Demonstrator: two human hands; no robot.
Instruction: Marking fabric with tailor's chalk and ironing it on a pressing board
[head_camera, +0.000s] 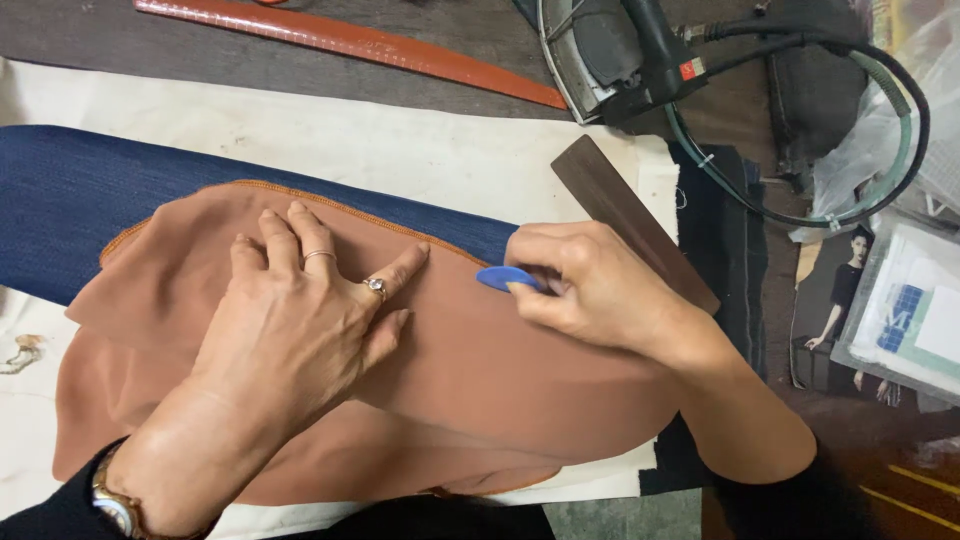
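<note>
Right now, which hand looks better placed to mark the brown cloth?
Probably the right hand: it already pinches the blue chalk with its tip on the brown cloth. The left hand lies flat, pressing the cloth down.

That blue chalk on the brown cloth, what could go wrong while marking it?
The brown fabric lies loosely folded over the navy cloth; only the left hand pins it, so it might creep and skew a mark. The blue chalk, pinched in the right hand, sits near the stitched edge and could stray onto the navy. The iron and its cord could snag a sleeve.
</note>
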